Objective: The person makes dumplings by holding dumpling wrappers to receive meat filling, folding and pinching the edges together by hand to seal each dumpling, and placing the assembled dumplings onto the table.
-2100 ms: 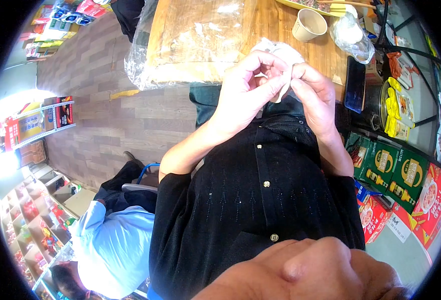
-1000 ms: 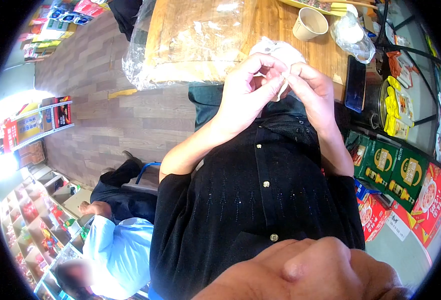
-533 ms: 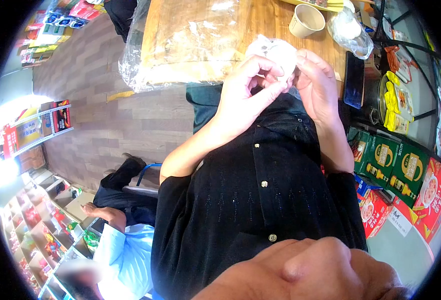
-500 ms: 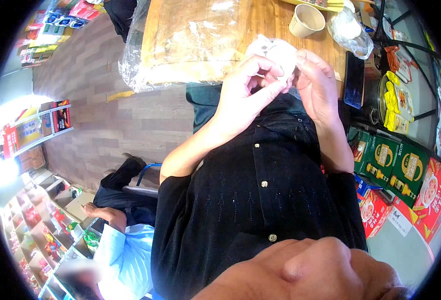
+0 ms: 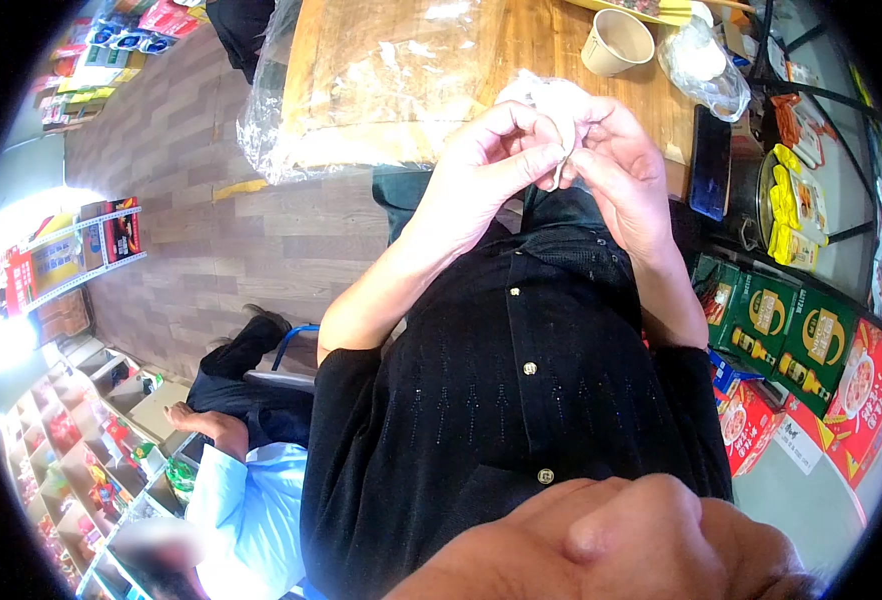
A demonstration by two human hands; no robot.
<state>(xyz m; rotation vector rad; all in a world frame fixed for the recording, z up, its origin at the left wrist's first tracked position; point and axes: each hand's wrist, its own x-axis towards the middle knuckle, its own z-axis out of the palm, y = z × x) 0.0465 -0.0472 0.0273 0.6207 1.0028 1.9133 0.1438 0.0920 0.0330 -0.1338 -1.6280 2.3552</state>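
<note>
My left hand (image 5: 506,155) and my right hand (image 5: 621,160) meet just over the near edge of the wooden table (image 5: 511,40). Between the fingertips of both is a thin, pale dumpling wrapper (image 5: 565,150), folded over and seen edge-on. Each hand pinches it between thumb and fingers. Whether anything lies inside the fold is hidden. Just beyond my fingers is a crumpled white bundle (image 5: 541,92), partly covered by the hands. Past it, to the right, stands a paper cup (image 5: 618,42).
Clear plastic sheeting (image 5: 361,110) covers the table's left part. A yellow dish (image 5: 676,12) with dark filling, a plastic bag (image 5: 706,70) with something white and a phone (image 5: 709,160) lie right. A person in a light blue shirt (image 5: 261,520) sits lower left near shelves (image 5: 71,430).
The wrapper, which showed a round white face, is now folded and turned edge-on. My hands have drawn closer together, with both thumbs meeting at its edge.
</note>
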